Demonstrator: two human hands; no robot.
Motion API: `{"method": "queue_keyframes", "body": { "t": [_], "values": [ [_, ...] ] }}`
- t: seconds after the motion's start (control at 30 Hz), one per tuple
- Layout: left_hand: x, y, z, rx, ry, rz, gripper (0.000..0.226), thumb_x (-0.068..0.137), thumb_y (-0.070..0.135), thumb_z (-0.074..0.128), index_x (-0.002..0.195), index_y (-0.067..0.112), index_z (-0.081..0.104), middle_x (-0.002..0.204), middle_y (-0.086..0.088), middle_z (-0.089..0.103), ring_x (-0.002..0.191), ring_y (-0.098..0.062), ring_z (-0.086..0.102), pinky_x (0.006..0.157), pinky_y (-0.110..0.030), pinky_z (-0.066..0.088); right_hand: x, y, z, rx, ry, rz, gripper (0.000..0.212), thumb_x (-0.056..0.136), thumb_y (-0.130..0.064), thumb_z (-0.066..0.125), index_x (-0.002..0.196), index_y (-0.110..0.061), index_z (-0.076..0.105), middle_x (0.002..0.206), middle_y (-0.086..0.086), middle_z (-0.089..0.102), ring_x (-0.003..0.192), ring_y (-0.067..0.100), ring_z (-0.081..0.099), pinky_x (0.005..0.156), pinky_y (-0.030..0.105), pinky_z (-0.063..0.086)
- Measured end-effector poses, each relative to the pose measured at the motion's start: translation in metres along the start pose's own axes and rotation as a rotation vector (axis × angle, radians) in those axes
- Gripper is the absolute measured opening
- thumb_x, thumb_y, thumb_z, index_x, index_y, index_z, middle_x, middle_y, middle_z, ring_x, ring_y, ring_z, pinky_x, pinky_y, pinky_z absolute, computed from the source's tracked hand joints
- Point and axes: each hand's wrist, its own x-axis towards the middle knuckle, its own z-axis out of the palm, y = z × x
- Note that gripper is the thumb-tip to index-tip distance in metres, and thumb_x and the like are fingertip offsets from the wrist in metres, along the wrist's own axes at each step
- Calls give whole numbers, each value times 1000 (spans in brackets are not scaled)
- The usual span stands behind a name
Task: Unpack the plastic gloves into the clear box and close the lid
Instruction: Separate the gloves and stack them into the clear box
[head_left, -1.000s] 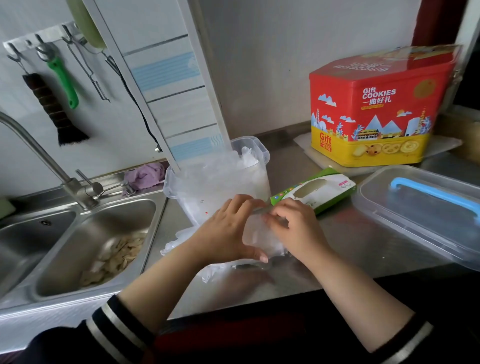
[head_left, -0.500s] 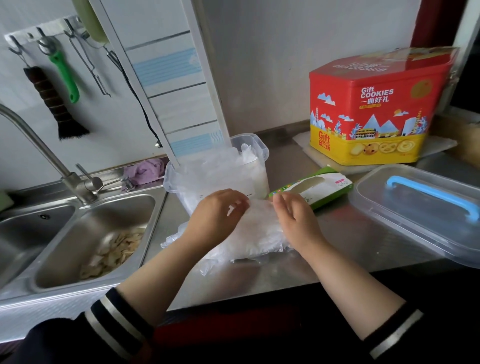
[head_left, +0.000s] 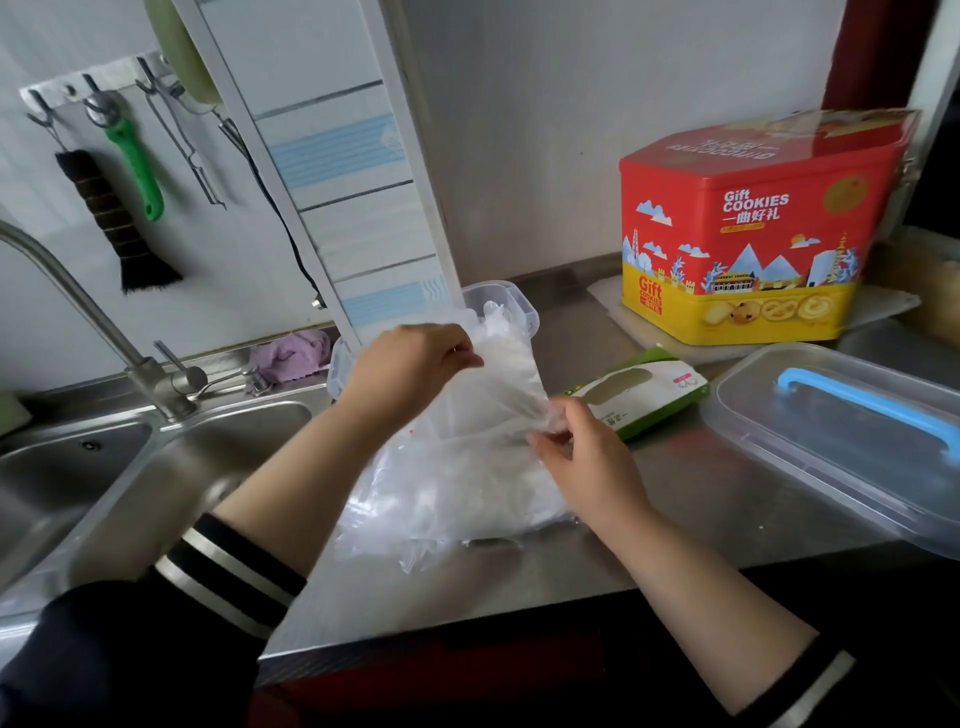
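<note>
both hands, left hand (head_left: 415, 364) and right hand (head_left: 582, 457), pinch the plastic gloves (head_left: 467, 467) before the clear box (head_left: 511, 306).

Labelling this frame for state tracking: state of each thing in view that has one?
Clear box: open, gloves inside.
Lid: off, flat on the counter at the right.
Gloves: a bunch lifted at the top, the rest on the counter.
Green carton: lying flat, window empty.
Cookie tin: closed.
Left hand: pinches the gloves.
Right hand: pinches the gloves.
</note>
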Motion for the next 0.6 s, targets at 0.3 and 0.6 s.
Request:
{"method": "queue_keyframes", "body": {
  "t": [0.3, 0.6],
  "values": [
    [89, -42, -33, 78, -54, 122, 25, 88, 42, 65, 88, 17, 66, 68, 6, 64, 68, -21, 59, 66, -33, 48, 2, -1, 0, -33, -1, -70, 28, 87, -26, 69, 113, -18, 63, 80, -21, 54, 74, -2, 51, 65, 5, 37],
    [120, -86, 22, 326, -104, 297, 41, 90, 47, 59, 113, 14, 50, 97, -5, 69, 78, -33, 63, 64, -31, 39, 5, 5, 4, -80, 11, -106, 29, 85, -29, 69, 113, -22, 64, 80, -10, 66, 79, 13, 63, 73, 36, 53]
  ]
}}
